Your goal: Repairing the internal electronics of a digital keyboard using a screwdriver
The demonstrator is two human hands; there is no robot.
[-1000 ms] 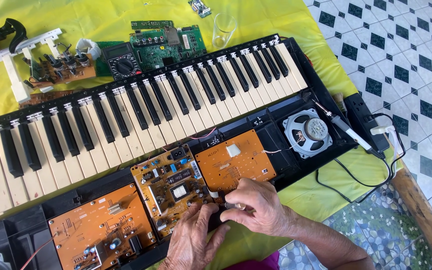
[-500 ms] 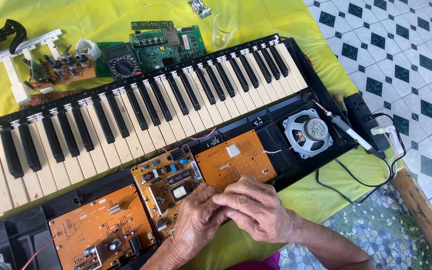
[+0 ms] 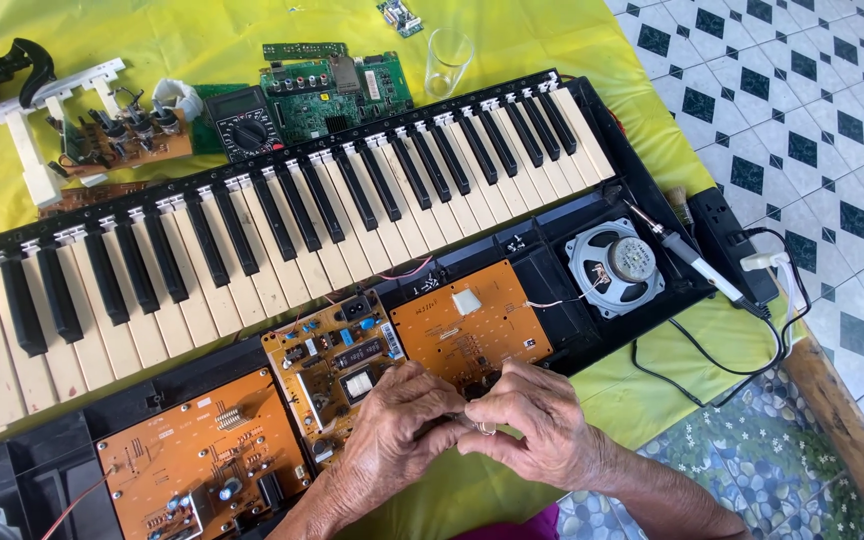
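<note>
An opened electronic keyboard (image 3: 282, 230) lies across a yellow cloth, its keys bared and several orange circuit boards exposed along its near edge. My left hand (image 3: 392, 435) and my right hand (image 3: 532, 420) meet over the near edge of the middle orange board (image 3: 467, 325). Their fingertips pinch together around something small that the fingers hide. The left hand also covers part of the power board (image 3: 327, 365) with its small components. A third orange board (image 3: 192, 460) lies further left, untouched.
A round speaker (image 3: 614, 266) sits in the case's right end, with a soldering iron (image 3: 697, 262) and black cable beside it. At the back lie a green board (image 3: 337, 85), a multimeter (image 3: 244, 122), a clear glass (image 3: 448, 60) and white key parts (image 3: 37, 125). Tiled floor lies right.
My left hand has moved up and right from the table edge to join the right hand at the middle board. The right hand has barely shifted.
</note>
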